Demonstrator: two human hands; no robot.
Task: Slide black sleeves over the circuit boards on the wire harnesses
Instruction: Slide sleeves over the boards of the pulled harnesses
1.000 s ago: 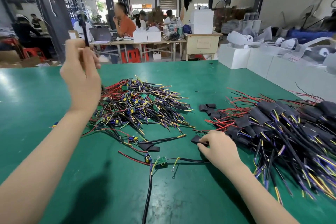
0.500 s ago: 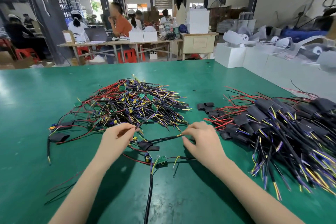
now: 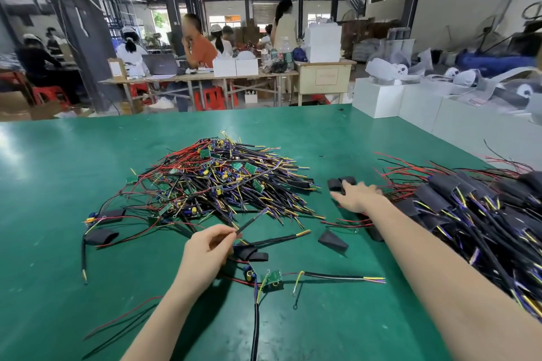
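Observation:
A heap of bare wire harnesses [image 3: 223, 182] with small green circuit boards lies mid-table. My left hand [image 3: 205, 252] pinches the end of a black cable [image 3: 249, 221] running from that heap. My right hand [image 3: 356, 196] reaches far right with fingers stretched out, its fingertips at a few loose black sleeves [image 3: 340, 184]. One harness with a bare green board [image 3: 274, 277] lies near me. A flat black sleeve [image 3: 333, 241] and another sleeve [image 3: 250, 253] lie beside it. Sleeved harnesses [image 3: 457, 208] are piled on the right.
The green table [image 3: 58, 184] carries two sleeved harnesses [image 3: 101, 236] at the left. White boxes [image 3: 410, 105] line the far right edge. People sit at benches behind the table, well away.
My right hand let go of the cable end and moved up and right to the loose sleeves. My left hand now pinches a black cable end.

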